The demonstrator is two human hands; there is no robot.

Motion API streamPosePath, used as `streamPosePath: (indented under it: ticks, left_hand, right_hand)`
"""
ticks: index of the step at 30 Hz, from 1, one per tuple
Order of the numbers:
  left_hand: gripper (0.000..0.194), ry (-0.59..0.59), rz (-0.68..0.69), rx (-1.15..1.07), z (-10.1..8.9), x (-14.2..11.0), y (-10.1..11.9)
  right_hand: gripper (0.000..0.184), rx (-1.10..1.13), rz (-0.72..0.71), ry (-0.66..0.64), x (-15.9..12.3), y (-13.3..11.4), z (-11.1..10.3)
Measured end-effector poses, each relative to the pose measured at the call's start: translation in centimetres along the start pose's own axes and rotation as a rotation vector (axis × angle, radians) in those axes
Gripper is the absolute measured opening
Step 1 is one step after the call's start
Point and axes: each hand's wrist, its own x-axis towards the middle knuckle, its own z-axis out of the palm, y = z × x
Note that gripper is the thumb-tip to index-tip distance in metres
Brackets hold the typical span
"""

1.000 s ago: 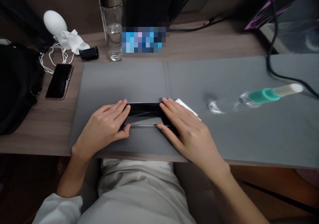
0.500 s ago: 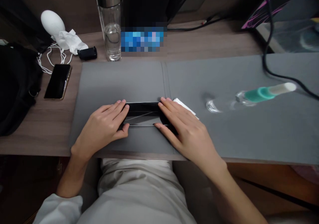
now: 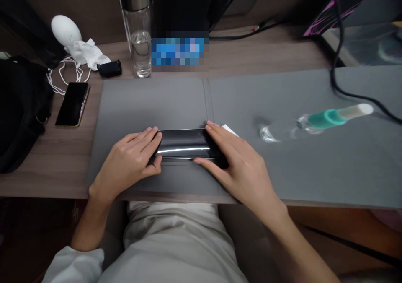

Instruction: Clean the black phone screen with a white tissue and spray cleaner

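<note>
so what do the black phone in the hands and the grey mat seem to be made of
The black phone looks like glossy glass, judging by the long white highlight across it. The grey mat looks like matte felt or fabric: no shine, and a seam-like line.

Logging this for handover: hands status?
Left hand, right hand on ends of glossy black phone, flat on gray mat. White paper beside right hand.

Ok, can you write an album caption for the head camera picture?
Left hand and right hand hold a glossy black smartphone on a gray desk mat.

Bright streak [image 3: 184, 149] across black phone [image 3: 185, 138], right hand [image 3: 241, 170] further right, white paper [image 3: 230, 129] more hidden
</note>
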Motion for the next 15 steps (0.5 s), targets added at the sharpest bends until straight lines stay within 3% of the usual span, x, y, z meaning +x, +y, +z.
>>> streamPosePath:
  ticks: [10, 15]
  left_hand:
    - [0.038, 0.012, -0.026, -0.067, -0.03, 0.01, -0.03]
    - [0.046, -0.071, -0.075, -0.123, -0.4, -0.37, -0.4]
  right_hand:
    - [0.065, 0.216, 0.157, -0.062, 0.02, 0.65, -0.45]
    - [0.067, 0.27, 0.174, -0.055, -0.09, 0.77, -0.38]
